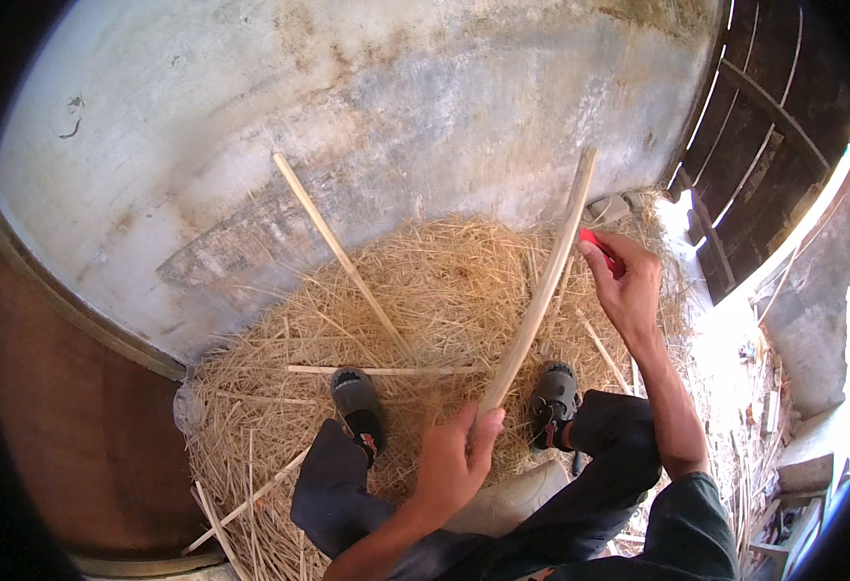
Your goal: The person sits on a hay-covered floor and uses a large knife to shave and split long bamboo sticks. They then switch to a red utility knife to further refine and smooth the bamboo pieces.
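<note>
A long, pale wooden stick (542, 290) slants up and away in front of me. My left hand (451, 459) is closed round its near end. On the stick's right side, close to its upper part, my right hand (626, 283) pinches a small red tool (599, 241). Fingers cover most of that tool, so its exact kind cannot be made out. The red part lies right beside the stick; whether it touches the wood is unclear.
A second pale stick (340, 254) leans on the stained wall (425, 107). Straw-like shavings (444, 261) cover the floor around my shoes, with loose sticks (386, 370) among them. To the left is a brown panel (76, 387); at the right, a dark plank door (754, 126).
</note>
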